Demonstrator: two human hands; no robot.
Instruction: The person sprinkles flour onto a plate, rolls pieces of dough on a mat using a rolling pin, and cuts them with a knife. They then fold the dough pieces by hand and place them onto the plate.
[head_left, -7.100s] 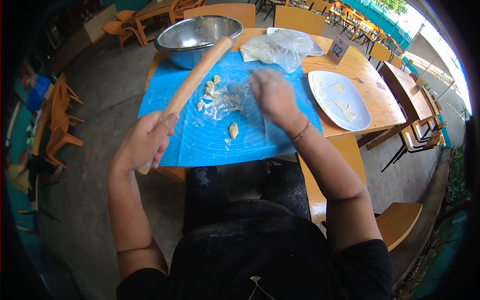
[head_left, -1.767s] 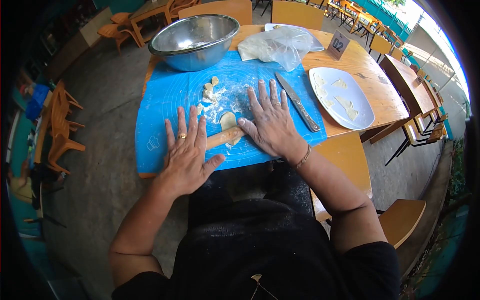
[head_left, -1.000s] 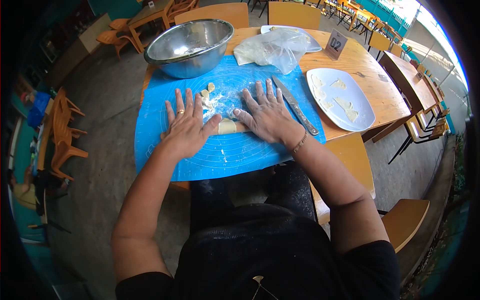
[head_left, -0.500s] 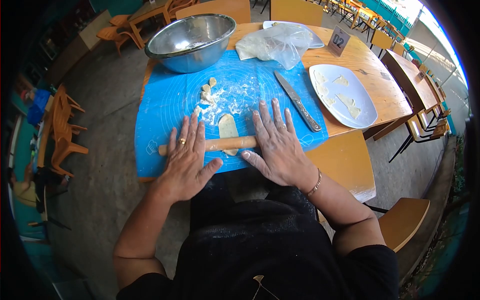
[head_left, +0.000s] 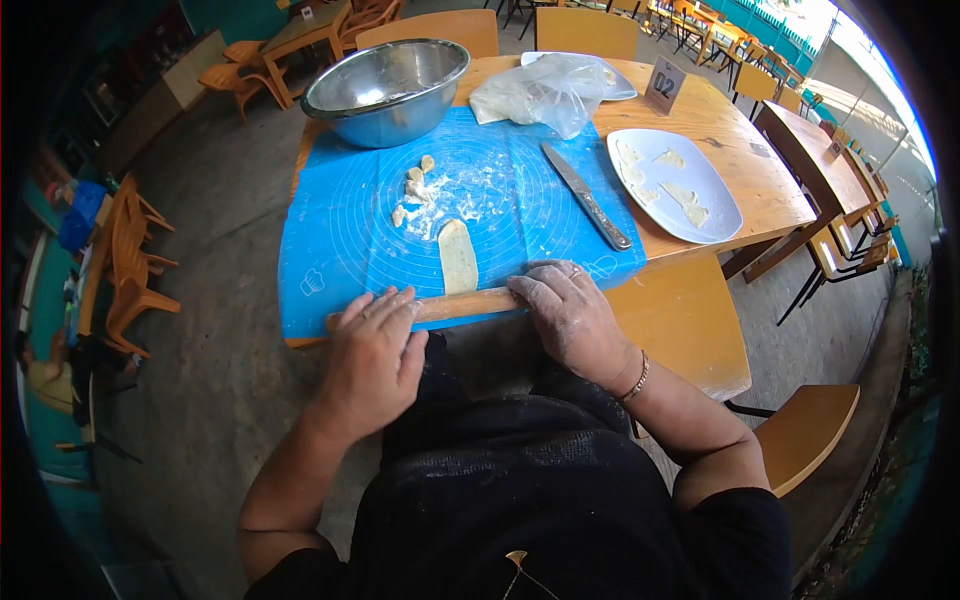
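Observation:
A wooden rolling pin (head_left: 465, 304) lies across the near edge of the blue baking mat (head_left: 345, 250). My left hand (head_left: 375, 335) curls over its left end, and my right hand (head_left: 570, 315), dusted with flour, curls over its right end. A flat oblong strip of dough (head_left: 458, 258) reaches away from the pin on the mat; its near end meets the pin. Beyond it are small dough pieces (head_left: 414, 187) beside scattered flour (head_left: 460, 200). To the right on the mat rests a knife (head_left: 588, 198), its blade pointing away.
At the back left stands a metal bowl (head_left: 390, 95). A plastic bag (head_left: 545, 95) sits by a rear plate (head_left: 625, 84) and a number stand (head_left: 664, 86). The white plate (head_left: 680, 225) at right holds thin dough pieces. A chair (head_left: 680, 320) is close on my right.
The rolling pin has moved toward me, to the mat's near edge. My hands went from flat with spread fingers to curled over its ends. More of the dough strip shows.

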